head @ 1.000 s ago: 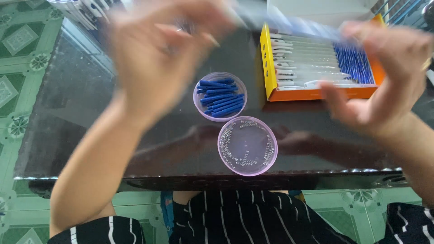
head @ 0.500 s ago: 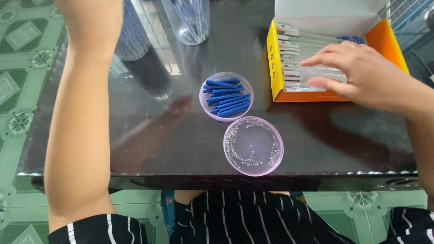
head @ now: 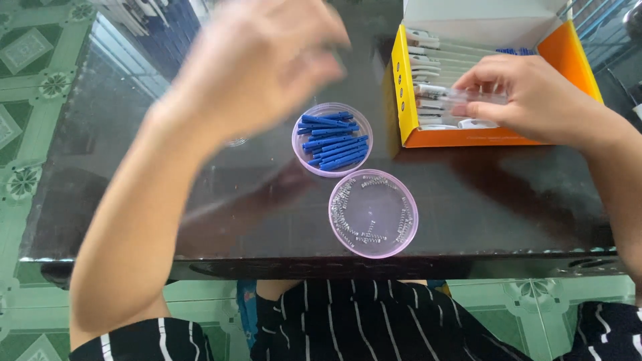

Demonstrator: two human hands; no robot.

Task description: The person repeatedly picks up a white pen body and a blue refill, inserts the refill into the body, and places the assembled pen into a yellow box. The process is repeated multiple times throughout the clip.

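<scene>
My right hand (head: pixel 528 97) rests inside the orange and yellow box (head: pixel 409 120), its fingers pinching a clear pen barrel (head: pixel 461 95) among rows of the same pens. My left hand (head: pixel 261 60) is raised and blurred above the table's middle, fingers curled; I cannot make out anything in it. Below it sits a small pink dish (head: pixel 297 144) filled with several blue pen parts (head: pixel 331 140). A second pink dish (head: pixel 411 227) nearer me holds small metal springs (head: pixel 344 207) around its edge.
The dark glossy table (head: pixel 501 200) ends just before my striped shirt. Green patterned floor tiles (head: pixel 27 180) show to the left. The box's white lid (head: pixel 481 20) stands up at the back.
My left hand has come down from the far left top toward the table's middle and is blurred. My right hand has shifted slightly and closed on a pen barrel in the box.
</scene>
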